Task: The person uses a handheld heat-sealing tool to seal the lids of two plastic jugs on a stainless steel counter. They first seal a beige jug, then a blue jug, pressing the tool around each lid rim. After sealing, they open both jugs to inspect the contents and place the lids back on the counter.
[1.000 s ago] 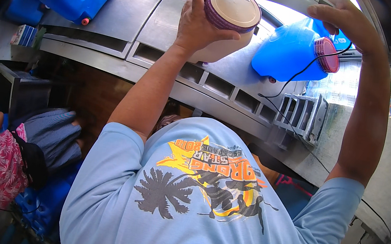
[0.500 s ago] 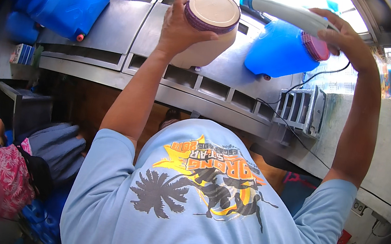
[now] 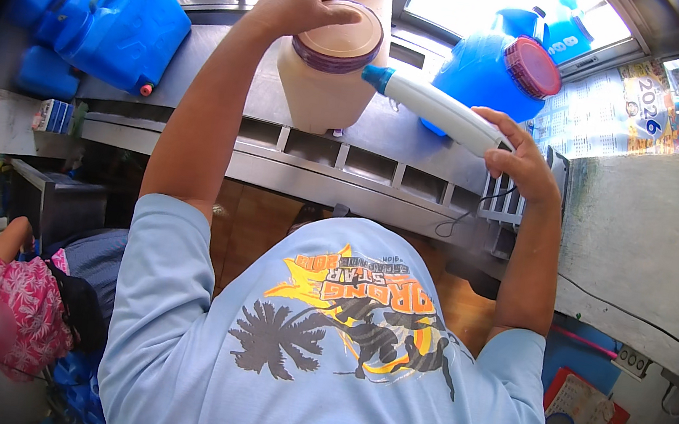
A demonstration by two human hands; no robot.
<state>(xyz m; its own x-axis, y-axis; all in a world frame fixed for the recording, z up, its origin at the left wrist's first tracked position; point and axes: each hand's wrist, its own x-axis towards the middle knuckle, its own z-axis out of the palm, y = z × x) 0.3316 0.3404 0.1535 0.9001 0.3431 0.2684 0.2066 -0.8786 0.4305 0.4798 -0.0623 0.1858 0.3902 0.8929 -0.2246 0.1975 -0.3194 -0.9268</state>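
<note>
A beige plastic water jug (image 3: 319,103) stands on the metal counter, its wide round lid (image 3: 340,38) ringed by a purple band. My left hand (image 3: 301,6) rests across the top of this lid, thumb and fingers apart, close to the jug's handle. Wrapped around the rear of a white corded heat gun (image 3: 440,114) is my right hand (image 3: 523,163). The blue nozzle points left and sits close to the band's right side. Whether it touches the band, I cannot tell.
Behind the heat gun stands a blue container (image 3: 479,77) with a red lid. More blue jugs (image 3: 129,29) crowd the counter's left end. A metal rack stands near the grey ledge (image 3: 646,199) on the right. At lower left is a person in a pink patterned top (image 3: 28,301).
The heat gun has come down and left, its nozzle moving from behind the jug's top to the lid's right side. My left hand has shifted from the lid's left side onto its top.
</note>
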